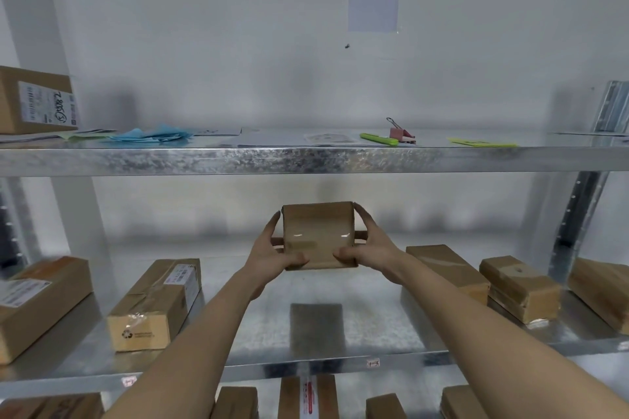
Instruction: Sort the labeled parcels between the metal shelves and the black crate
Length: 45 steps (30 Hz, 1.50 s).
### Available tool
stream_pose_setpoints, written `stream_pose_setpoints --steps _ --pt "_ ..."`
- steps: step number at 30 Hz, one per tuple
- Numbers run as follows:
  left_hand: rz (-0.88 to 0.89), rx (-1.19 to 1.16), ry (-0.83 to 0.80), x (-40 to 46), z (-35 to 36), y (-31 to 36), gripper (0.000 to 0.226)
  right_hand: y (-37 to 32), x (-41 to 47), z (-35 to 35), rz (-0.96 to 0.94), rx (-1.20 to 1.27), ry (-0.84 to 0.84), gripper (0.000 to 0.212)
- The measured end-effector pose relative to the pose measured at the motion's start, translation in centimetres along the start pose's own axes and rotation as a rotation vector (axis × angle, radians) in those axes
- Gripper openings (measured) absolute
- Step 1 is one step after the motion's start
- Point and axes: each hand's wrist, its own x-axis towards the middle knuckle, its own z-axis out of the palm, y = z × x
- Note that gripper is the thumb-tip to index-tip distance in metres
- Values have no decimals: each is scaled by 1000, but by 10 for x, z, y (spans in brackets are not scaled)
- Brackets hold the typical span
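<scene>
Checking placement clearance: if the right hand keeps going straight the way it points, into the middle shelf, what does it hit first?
Way looks free: right hand, holding the small parcel, points toward bare shelf, then the back wall; depth unclear.

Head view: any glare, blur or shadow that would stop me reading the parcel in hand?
Head view: tape glare on the held parcel, no label visible; both hands grip its sides; its dark shadow falls on the middle shelf below; left-edge parcel is blurred; wide-angle bending at the borders.
</scene>
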Motion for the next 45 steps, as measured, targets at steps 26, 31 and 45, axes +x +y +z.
stream_pose_setpoints --steps 26,31,45 --pt "15 -46 16 -17 -6 -36 60 36 -12 21 -125 -65 52 72" --pt "-14 -51 7 -21 -13 -46 69 38 -15 30 -129 -110 9 73" --pt "-162 -25 -27 -21 -19 -82 68 65 -14 62 48 -119 -26 80"
